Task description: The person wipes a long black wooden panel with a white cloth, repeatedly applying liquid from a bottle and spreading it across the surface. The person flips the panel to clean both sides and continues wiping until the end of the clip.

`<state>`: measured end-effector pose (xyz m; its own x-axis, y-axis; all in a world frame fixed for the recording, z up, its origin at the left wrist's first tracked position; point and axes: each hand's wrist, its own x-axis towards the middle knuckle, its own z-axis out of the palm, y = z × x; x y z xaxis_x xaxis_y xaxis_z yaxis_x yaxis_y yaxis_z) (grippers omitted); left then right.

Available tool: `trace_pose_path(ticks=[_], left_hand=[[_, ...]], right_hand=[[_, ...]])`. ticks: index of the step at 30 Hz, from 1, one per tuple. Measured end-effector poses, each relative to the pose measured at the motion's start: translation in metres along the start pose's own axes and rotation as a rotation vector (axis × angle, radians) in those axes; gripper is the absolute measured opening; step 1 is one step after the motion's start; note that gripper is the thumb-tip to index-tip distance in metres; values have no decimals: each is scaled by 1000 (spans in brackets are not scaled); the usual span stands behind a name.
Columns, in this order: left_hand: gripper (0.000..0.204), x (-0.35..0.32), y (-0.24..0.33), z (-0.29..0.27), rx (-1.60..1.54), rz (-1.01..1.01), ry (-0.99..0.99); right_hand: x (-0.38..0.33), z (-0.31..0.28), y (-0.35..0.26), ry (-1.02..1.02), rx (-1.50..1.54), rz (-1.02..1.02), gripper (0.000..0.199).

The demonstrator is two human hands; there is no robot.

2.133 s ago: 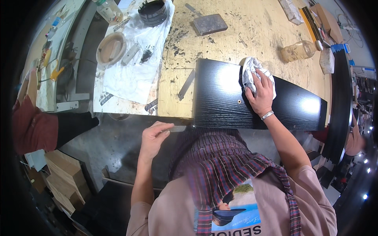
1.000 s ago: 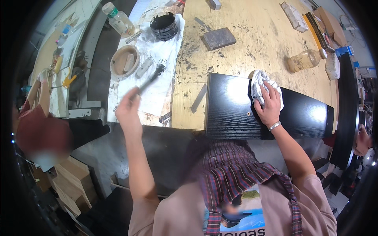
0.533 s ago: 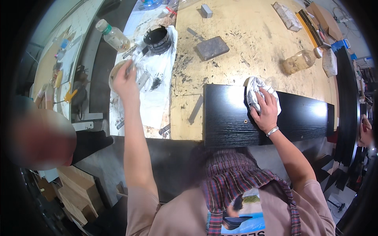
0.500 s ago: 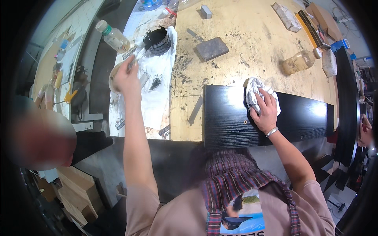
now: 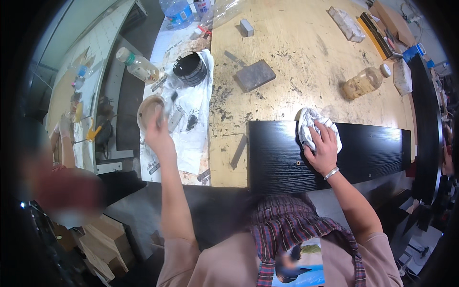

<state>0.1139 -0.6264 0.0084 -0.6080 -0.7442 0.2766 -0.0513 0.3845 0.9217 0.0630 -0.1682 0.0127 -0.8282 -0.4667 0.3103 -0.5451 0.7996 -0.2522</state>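
My left hand point(image 5: 160, 135) is closed on a slim, small brush point(image 5: 173, 98) with a dark tip, blurred by motion. Beside and partly behind that hand is a round tan dish point(image 5: 142, 115). A black, open-topped tin point(image 5: 190, 71) stands just beyond, on a black-stained white cloth point(image 5: 193, 148). On the right, my right hand point(image 5: 324, 150) grips a wadded white rag point(image 5: 308, 119), pressing it onto a glossy black board point(image 5: 272, 153). The board lies along the table's near edge; a small brass-coloured fitting point(image 5: 298, 163) shows in its face.
A grey-brown block point(image 5: 256, 75) and a smaller grey block point(image 5: 246, 27) sit on the stained table point(image 5: 296, 62). Jars of liquid stand left point(image 5: 137, 65) and lie right point(image 5: 366, 82). Another person point(image 5: 69, 191) is close by on the left.
My left hand has drawn back from beside the black tin toward me, the brush still in it. My right hand stays on the rag; the whole view has shifted slightly.
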Motion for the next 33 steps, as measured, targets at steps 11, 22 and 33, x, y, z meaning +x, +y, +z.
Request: trace_pose_path(ticks=[11,22,33], left_hand=[[33,-88,-31,-35,207,-199,15],[34,-90,19,-43,375,80,-40],[34,-206,115,31,5,145,-669]], right_hand=[[0,2,0,2,-3,-13,55],[-5,-1,-2,43,-9,10,53],[6,12,-8,129,-15,228,31]])
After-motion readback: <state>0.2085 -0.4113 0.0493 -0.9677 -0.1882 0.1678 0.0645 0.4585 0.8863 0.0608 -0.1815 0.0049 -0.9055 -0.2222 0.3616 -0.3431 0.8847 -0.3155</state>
